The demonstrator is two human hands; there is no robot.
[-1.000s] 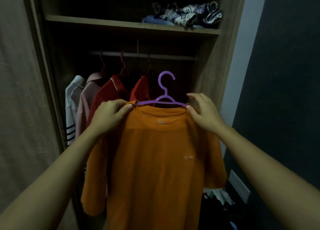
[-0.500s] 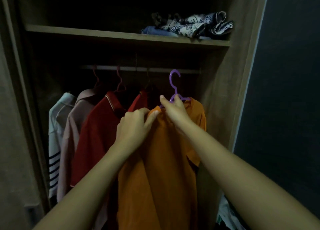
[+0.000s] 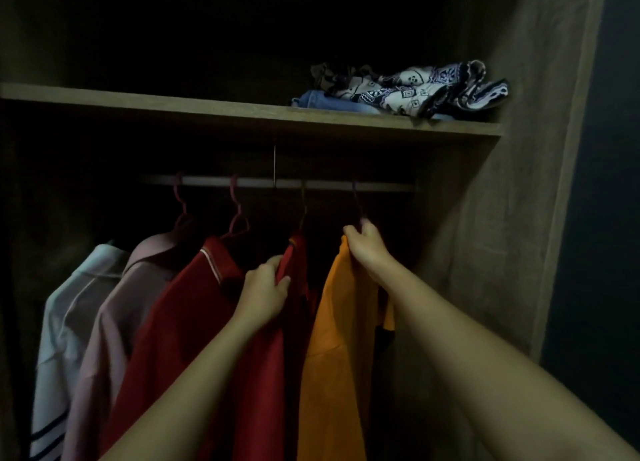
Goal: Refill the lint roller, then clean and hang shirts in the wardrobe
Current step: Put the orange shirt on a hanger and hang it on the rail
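orange shirt [image 3: 332, 322] is seen hung edge-on at the right end of the row in the wardrobe [image 3: 519, 183], under the rail [image 3: 311, 184], near the side panel. its hanger [image 3: 356, 200] is held at the neck by r hand [image 3: 365, 244], fingers curled tight round it just above the collar. hook is seen running up to the rail, too dim to tell if seated. l hand [image 3: 265, 292] is closed on the front edge of 2nd red shirt [image 3: 294, 263], fabric pinched btw thumb and fingers. a dark gap is seen btw that shirt and the orange one. left of these, 1st red shirt [image 3: 180, 322] w/ white-trim collar, pink shirt [image 3: 114, 304] and white shirt [image 3: 65, 322] w/ dark stripes are hung on the same rail. shelf [image 3: 207, 108] is fixed above the rail. patterned cloth [image 3: 408, 89] is piled at its right end on sth blue. both forearms are stretched into the wardrobe.
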